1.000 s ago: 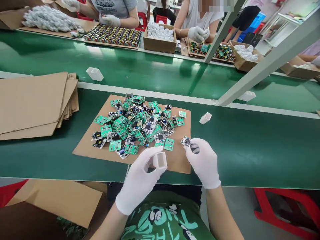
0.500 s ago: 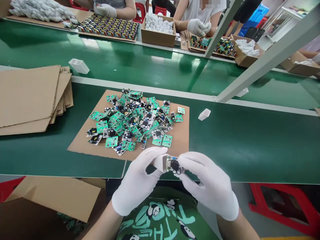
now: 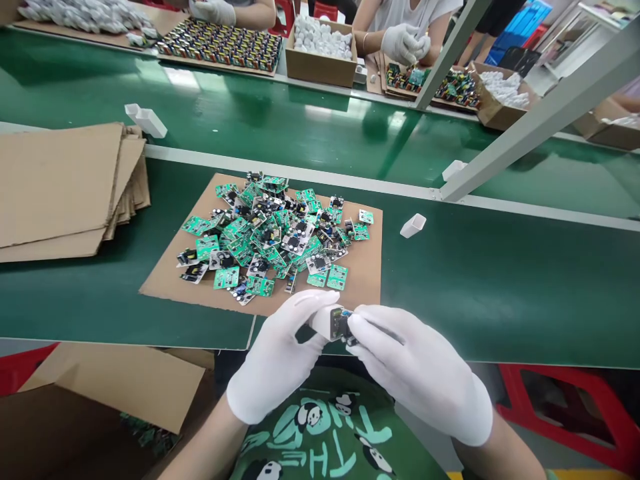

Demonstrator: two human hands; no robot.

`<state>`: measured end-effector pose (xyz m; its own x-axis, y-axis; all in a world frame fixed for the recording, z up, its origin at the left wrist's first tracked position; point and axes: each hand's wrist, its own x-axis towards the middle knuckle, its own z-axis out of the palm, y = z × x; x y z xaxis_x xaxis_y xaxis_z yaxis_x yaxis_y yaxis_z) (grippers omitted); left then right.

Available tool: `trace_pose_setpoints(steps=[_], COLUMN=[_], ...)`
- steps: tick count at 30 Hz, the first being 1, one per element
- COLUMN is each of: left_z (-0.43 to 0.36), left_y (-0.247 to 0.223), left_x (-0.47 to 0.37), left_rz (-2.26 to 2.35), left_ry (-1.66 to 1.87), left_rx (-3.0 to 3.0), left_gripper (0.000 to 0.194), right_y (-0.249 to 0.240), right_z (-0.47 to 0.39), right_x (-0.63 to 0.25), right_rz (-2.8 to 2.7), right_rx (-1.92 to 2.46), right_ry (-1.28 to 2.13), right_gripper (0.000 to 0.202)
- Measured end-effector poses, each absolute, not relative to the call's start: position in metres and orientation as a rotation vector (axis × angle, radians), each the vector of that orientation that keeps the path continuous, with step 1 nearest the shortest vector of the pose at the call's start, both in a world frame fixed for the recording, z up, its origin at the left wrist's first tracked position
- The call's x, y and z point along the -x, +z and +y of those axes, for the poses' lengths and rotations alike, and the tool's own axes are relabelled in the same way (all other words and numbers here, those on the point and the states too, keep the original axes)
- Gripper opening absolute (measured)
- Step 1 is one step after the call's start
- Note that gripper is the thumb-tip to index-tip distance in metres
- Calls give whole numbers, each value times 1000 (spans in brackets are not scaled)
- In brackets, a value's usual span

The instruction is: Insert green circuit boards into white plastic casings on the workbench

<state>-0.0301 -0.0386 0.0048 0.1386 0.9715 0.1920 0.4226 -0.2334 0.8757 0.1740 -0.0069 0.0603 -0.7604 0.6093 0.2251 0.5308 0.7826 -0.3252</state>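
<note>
White-gloved left hand (image 3: 280,363) pinches white casing (image 3: 323,321); right hand (image 3: 417,370) grip clamped on circuit board (image 3: 343,325).

This is a factory room where people put small electric parts together. A long green belt (image 3: 300,133) runs across the middle, and everything sits around it. On the near side of the belt lies a brown cardboard sheet (image 3: 367,267) with a heap of little green circuit boards (image 3: 270,233). On the far side of the belt, 2 workers in white gloves (image 3: 403,43) sit by cardboard boxes of white parts (image 3: 320,47). Small white shells (image 3: 150,122) lie on the belt.
</note>
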Motion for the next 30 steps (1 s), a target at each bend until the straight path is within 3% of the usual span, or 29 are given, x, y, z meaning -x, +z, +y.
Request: trace_pose_setpoints(steps=[6,30], left_z=[-39,-43], left_y=[7,4], left_x=[31,36], left_rz=[1319,1272], left_ry=[1077,1142], left_rx=[-1735,-1644], left_gripper=[36,45], right_y=[60,71], right_z=[-6,3], right_x=[-173,-159], right_rz=[-2696,-2541], right_rx=[919,793], right_ry=[465,269], right_gripper=[12,22])
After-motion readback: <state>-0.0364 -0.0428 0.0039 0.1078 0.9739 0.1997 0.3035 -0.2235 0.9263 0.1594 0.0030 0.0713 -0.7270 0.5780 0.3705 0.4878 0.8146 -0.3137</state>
